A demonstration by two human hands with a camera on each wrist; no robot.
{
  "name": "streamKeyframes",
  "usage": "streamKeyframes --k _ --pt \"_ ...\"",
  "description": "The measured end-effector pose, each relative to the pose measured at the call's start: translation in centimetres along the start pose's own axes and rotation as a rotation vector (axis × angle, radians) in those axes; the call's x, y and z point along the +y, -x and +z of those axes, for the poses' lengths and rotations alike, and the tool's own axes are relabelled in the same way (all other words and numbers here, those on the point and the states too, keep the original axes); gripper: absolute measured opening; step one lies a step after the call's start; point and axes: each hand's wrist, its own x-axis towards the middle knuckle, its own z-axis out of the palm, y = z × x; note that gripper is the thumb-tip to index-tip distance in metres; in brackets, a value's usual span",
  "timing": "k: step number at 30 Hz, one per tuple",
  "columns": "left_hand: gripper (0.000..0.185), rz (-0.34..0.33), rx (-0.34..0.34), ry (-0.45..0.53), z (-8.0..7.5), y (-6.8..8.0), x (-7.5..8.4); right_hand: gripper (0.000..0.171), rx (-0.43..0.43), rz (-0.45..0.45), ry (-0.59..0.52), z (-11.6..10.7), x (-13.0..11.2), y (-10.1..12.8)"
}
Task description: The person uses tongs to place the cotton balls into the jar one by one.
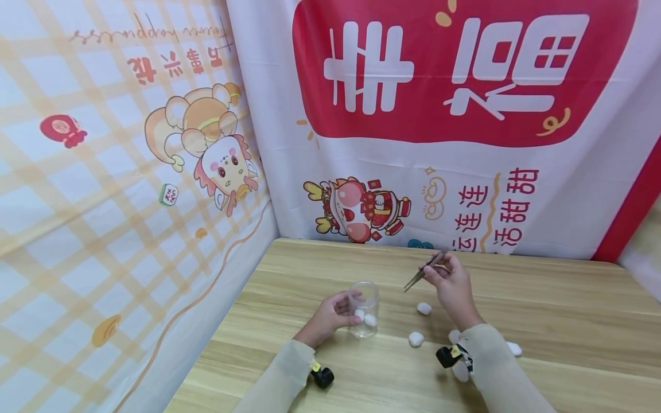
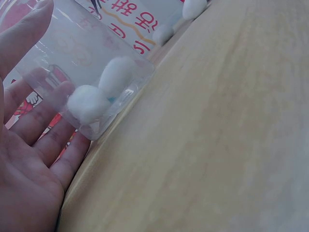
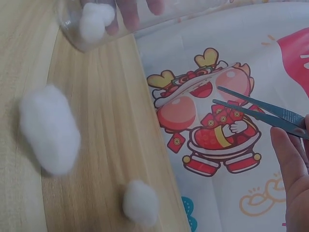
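Tweezers (image 1: 424, 269) in right hand (image 1: 454, 287)

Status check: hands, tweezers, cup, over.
Left hand holds clear cup, two cotton balls inside. Right hand pinches tweezers, tips empty. Nothing blocking.

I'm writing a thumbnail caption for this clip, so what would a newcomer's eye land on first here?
First the big red and white banner filling the back wall behind the wooden table. Then the hands at the table's middle: the left hand holds a clear plastic cup with two cotton balls inside, while the right hand pinches tweezers, empty, above it. More loose cotton balls lie on the table near the right wrist.
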Motion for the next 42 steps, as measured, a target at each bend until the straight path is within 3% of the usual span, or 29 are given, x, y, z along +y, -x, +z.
streamKeyframes --k 12,42 --pt "0.065 0.018 -0.002 -0.011 0.0 0.1 0.1 0.030 0.004 0.025 0.029 -0.5 0.5 0.0" --pt "0.065 -0.013 0.000 0.011 0.2 0.2 0.4 0.034 0.024 0.102 0.082 -1.9 1.9 0.3"
